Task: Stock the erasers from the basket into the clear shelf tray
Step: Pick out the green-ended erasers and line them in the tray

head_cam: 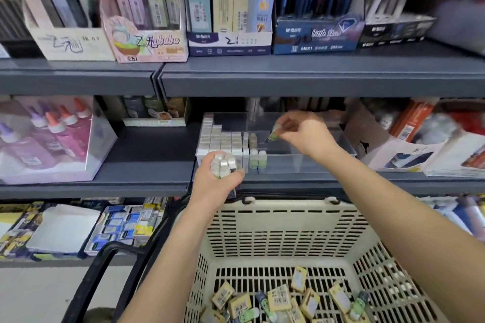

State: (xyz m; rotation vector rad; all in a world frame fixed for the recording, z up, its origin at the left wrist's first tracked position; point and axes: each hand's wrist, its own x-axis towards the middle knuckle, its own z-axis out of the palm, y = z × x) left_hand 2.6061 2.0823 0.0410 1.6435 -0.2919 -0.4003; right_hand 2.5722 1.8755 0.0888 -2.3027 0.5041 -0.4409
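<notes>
Loose erasers in yellow and green wrappers lie scattered over the floor of a cream slatted basket, whose black handle sits at its left side. Two bare forearms reach up over the basket toward a grey middle shelf.

At the shelf's front edge, the left hand has its fingers curled round a handful of wrapped erasers, just in front of the front-left corner of the clear tray. Farther in, the right hand hovers over the middle of the tray, its thumb and fingers pinched together on a single eraser with a green end, held clear of the tray floor.

Standing rows of erasers pack the tray's left side, stepping down toward its centre. The right side shows bare tray floor.

On the same shelf, a clear box of glue bottles stands well to the left, and opened cartons crowd the tray's right.

Above, the upper shelf carries a line of display boxes holding upright packs, side by side along its front edge.
</notes>
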